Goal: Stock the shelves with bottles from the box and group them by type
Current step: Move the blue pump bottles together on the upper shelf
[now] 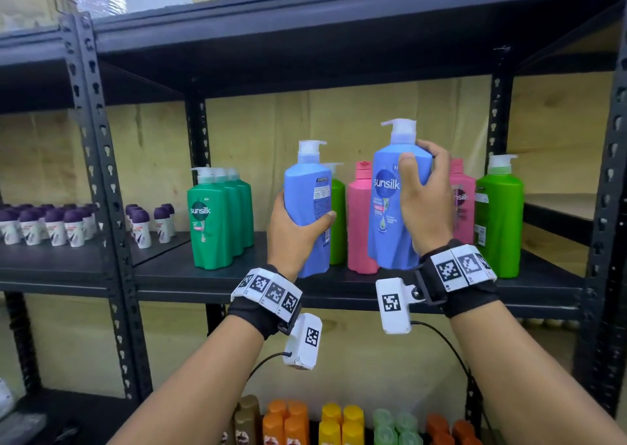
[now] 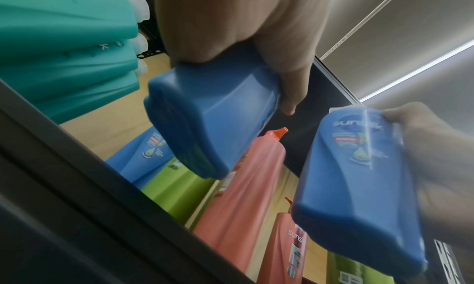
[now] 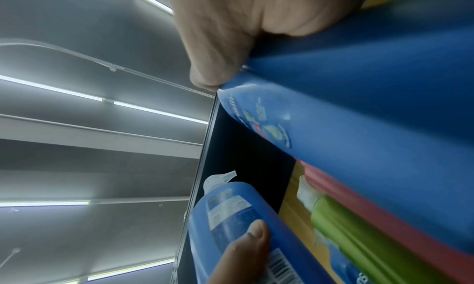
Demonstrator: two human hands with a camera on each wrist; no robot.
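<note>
Each hand holds a blue Sunsilk pump bottle in front of the middle shelf. My left hand grips the lower body of one blue bottle, its back label facing me; the same bottle shows from below. My right hand wraps the shoulder of the other blue bottle, logo forward, seen too in the right wrist view. Both bottles hang just over the shelf's front edge. On the shelf stand dark green bottles, pink bottles and lime green bottles.
Small purple-capped roll-ons fill the left bay. Orange, yellow and green bottles stand on the shelf below. Black uprights frame the bay. The shelf between the dark green bottles and the left blue one is bare.
</note>
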